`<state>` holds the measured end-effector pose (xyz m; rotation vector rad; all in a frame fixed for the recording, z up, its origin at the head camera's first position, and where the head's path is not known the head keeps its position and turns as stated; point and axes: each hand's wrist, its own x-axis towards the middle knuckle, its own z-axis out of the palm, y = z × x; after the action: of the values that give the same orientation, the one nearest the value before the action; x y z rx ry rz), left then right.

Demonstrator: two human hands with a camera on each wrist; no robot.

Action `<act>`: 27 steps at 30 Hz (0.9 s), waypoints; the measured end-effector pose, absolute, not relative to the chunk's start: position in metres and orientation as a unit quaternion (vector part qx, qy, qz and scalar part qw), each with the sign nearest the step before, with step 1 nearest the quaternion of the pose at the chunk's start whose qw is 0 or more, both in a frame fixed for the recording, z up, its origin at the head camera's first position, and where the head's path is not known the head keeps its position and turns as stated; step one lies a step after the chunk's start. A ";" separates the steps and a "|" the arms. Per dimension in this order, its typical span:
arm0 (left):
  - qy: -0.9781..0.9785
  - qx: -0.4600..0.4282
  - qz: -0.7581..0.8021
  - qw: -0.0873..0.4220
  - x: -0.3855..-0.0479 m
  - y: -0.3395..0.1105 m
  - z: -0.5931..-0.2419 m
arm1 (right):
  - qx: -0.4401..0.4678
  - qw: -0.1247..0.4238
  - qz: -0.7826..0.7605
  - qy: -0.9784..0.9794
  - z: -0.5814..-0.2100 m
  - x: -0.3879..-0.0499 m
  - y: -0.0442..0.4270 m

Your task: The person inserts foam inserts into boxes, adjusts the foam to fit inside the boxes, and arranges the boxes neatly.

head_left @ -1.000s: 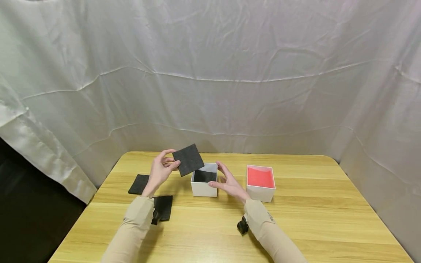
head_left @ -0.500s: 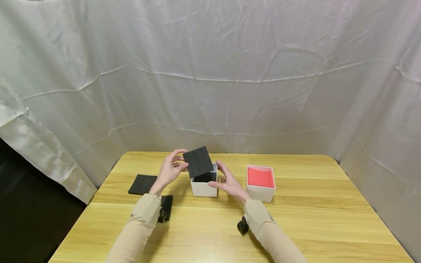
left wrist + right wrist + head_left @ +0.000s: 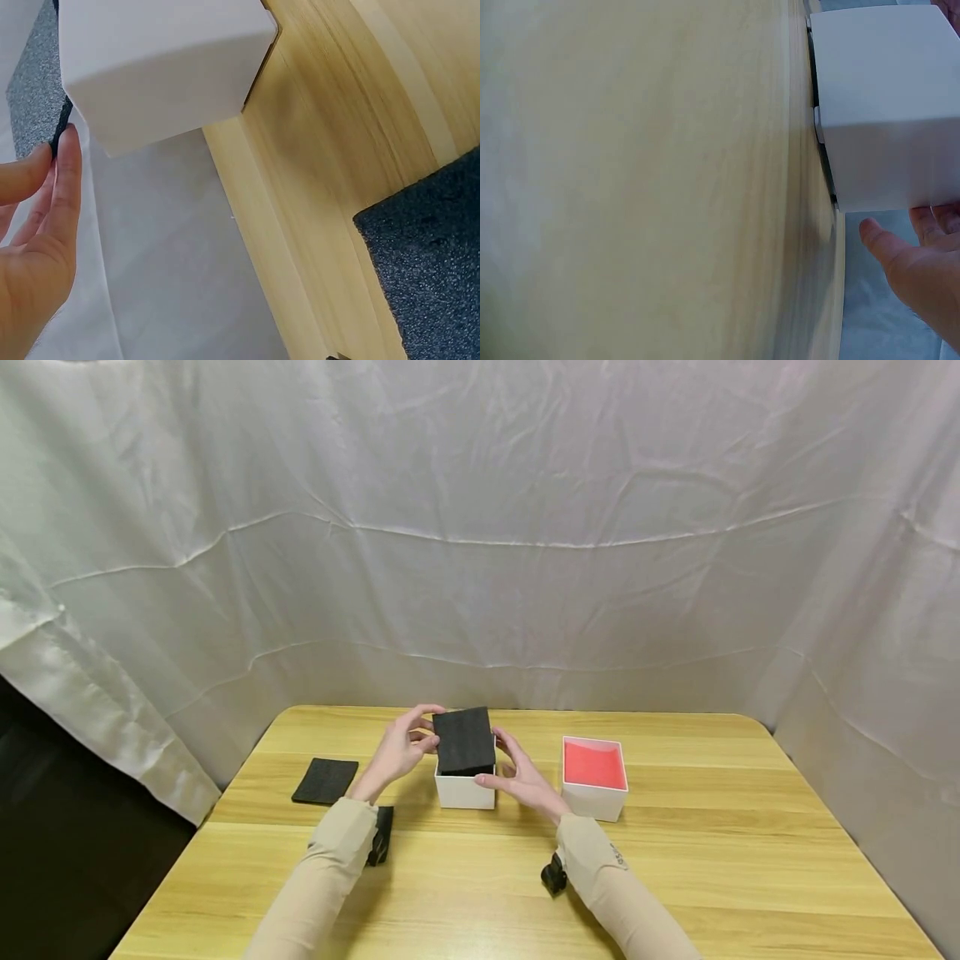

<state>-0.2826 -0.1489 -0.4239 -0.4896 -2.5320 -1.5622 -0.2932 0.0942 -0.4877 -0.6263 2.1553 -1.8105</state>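
My left hand [image 3: 401,750] pinches a thin square black foam sheet [image 3: 465,742] by its left edge. The sheet is tilted over the mouth of a white open box [image 3: 465,792], covering most of the opening. In the left wrist view, thumb and fingertips hold the sheet [image 3: 36,90] beside the box wall [image 3: 165,75]. My right hand [image 3: 521,781] is at the box's right side, thumb spread from the fingers. The right wrist view shows its fingertips [image 3: 922,221] at the box wall [image 3: 892,161], with the thumb apart from it. The box's inside is mostly hidden.
Another white box [image 3: 595,802], with a red sheet [image 3: 594,765] inside, stands to the right. One black foam square [image 3: 326,781] lies left on the wooden table [image 3: 720,843]; another black piece [image 3: 381,835] is partly hidden by the left sleeve. Grey curtains [image 3: 480,593] hang behind.
My left hand has moved right with the black foam sheet, bringing it from the box's left side to over its mouth and turning it squarer to the box. My right hand stays put.
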 end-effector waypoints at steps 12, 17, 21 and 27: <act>-0.859 -0.175 -0.480 0.030 -0.281 -0.143 -0.420 | -0.210 0.128 -0.624 0.741 -0.487 -0.293 0.094; -0.871 -0.182 -0.454 0.032 -0.282 -0.142 -0.420 | -0.211 0.126 -0.627 0.739 -0.488 -0.293 0.093; -0.887 -0.184 -0.421 0.035 -0.282 -0.142 -0.420 | -0.208 0.126 -0.626 0.741 -0.488 -0.293 0.094; -0.905 -0.183 -0.383 0.030 -0.283 -0.139 -0.416 | -0.206 0.128 -0.622 0.745 -0.486 -0.292 0.094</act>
<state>-0.2831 -0.1387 -0.4161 -0.5648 -2.7909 -1.1795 -0.2920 0.0939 -0.4859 -0.5991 2.1657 -1.8089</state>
